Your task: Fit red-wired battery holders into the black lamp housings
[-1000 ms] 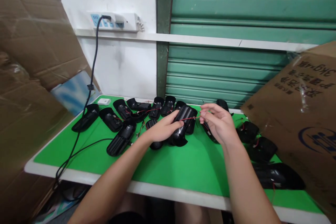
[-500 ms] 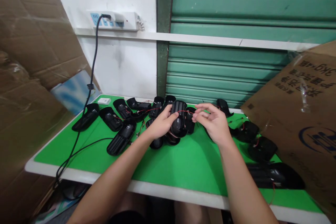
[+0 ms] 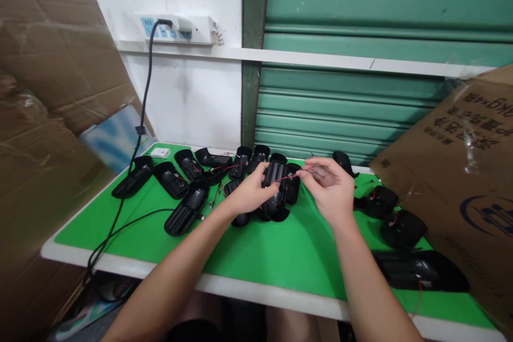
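My left hand (image 3: 256,188) is closed around a glossy black plastic housing (image 3: 276,200) with ribbed sides, held near the middle of the green table. A thin red-and-black wire (image 3: 286,177) runs from this housing to the right. My right hand (image 3: 328,184) pinches the wire's far end between thumb and fingertips, pulling it nearly straight; whether a plug sits in the pinch is too small to tell. More black housings (image 3: 186,208) with wires lie just left of and behind my left hand. One dark housing (image 3: 294,181) rests right behind the held one.
Several black housings (image 3: 420,270) lie along the table's right side. A black cable (image 3: 146,91) hangs from the power strip (image 3: 176,29) across the table's left. Cardboard boxes (image 3: 460,171) flank both sides; a green shutter (image 3: 360,101) stands behind. A small white adapter (image 3: 160,153) sits at the back left.
The held housing has tilted and dropped slightly, showing more of its lower end. My right hand's fingers have closed in on the wire's end. The view has shifted a little.
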Tool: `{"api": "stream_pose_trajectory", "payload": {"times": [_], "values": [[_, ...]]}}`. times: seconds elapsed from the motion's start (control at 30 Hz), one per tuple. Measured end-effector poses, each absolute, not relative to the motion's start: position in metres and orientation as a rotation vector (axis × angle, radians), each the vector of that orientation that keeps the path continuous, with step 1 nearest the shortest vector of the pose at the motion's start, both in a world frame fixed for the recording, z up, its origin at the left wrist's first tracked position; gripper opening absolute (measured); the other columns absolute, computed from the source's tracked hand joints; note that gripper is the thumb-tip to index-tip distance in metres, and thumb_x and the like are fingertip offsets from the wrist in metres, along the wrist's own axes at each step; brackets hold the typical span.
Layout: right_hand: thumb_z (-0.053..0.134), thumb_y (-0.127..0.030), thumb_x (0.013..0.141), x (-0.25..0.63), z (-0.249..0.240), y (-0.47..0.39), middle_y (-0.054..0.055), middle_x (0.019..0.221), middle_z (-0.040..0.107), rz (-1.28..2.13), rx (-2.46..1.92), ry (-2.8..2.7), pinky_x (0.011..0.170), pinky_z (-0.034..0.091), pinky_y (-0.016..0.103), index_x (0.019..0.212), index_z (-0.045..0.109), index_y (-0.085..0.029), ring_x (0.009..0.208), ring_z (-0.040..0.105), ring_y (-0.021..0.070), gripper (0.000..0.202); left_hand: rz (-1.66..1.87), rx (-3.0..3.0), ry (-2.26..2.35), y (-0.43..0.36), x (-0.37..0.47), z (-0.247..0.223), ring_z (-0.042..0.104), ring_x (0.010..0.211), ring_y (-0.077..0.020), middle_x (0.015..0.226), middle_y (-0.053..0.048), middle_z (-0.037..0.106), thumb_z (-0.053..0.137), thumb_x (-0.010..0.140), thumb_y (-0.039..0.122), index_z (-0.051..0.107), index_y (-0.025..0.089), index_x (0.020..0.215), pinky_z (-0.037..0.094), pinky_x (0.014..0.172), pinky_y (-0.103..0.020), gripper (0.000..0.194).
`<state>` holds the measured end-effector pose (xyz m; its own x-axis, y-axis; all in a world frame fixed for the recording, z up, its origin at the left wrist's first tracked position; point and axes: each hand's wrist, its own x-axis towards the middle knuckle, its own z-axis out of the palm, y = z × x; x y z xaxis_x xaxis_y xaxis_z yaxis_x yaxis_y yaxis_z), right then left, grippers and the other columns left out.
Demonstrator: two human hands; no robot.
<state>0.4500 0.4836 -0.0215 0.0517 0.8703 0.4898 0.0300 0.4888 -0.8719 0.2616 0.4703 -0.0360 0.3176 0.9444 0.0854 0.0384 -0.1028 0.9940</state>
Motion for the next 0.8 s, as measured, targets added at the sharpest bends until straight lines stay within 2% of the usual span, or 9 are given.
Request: {"api": "stream_pose_trajectory", "payload": {"times": [0.13,0.27,0.53,0.67,0.8], "values": [[0.074,-0.024,0.075,0.452,-0.022,0.483,0.001,0.084,0.063,0.772,-0.893,-1.452,0.076,0.058,0.022,0.102,0.066,-0.019,0.076,0.066,0.0085,0.029,1.025,1.449,0.962,0.472,0.260,-0.036,0.063,0.071,-0.0120,0.093,-0.002,0.065,0.065,0.086,0.039,0.046,0.020,0.122,0.053,0.070,-0.027,0.045],[0.077,-0.026,0.076,0.445,-0.021,0.479,0.002,0.088,0.063,0.798,-0.790,-1.427,0.079,0.059,0.023,0.104,0.065,-0.020,0.081,0.067,0.0093,0.031,1.080,1.563,1.074,0.471,0.260,-0.037,0.062,0.080,-0.0133,0.094,-0.002,0.063,0.062,0.084,0.030,0.048,0.019,0.119,0.051,0.074,-0.026,0.039],[0.075,-0.020,0.081,0.423,-0.022,0.462,0.002,0.093,0.062,0.715,-0.590,-1.425,0.084,0.063,0.025,0.105,0.065,-0.021,0.087,0.069,0.0100,0.026,1.020,1.718,1.115,0.464,0.263,-0.035,0.060,0.084,-0.0145,0.094,-0.001,0.064,0.061,0.080,0.025,0.051,0.018,0.119,0.049,0.077,-0.026,0.041],[0.074,-0.019,0.082,0.421,-0.026,0.465,0.003,0.096,0.062,0.584,-0.634,-1.416,0.083,0.062,0.024,0.103,0.066,-0.019,0.088,0.069,0.0098,0.022,0.988,1.771,1.147,0.462,0.263,-0.034,0.058,0.075,-0.0133,0.086,0.002,0.062,0.061,0.080,0.025,0.052,0.020,0.120,0.046,0.071,-0.024,0.041],[0.077,-0.025,0.079,0.426,-0.031,0.474,0.004,0.095,0.063,0.521,-0.764,-1.318,0.083,0.061,0.025,0.098,0.065,-0.017,0.086,0.070,0.0112,0.023,0.958,1.806,1.124,0.460,0.263,-0.030,0.053,0.069,-0.0117,0.079,0.004,0.057,0.061,0.080,0.025,0.055,0.020,0.112,0.041,0.064,-0.023,0.033]]}}
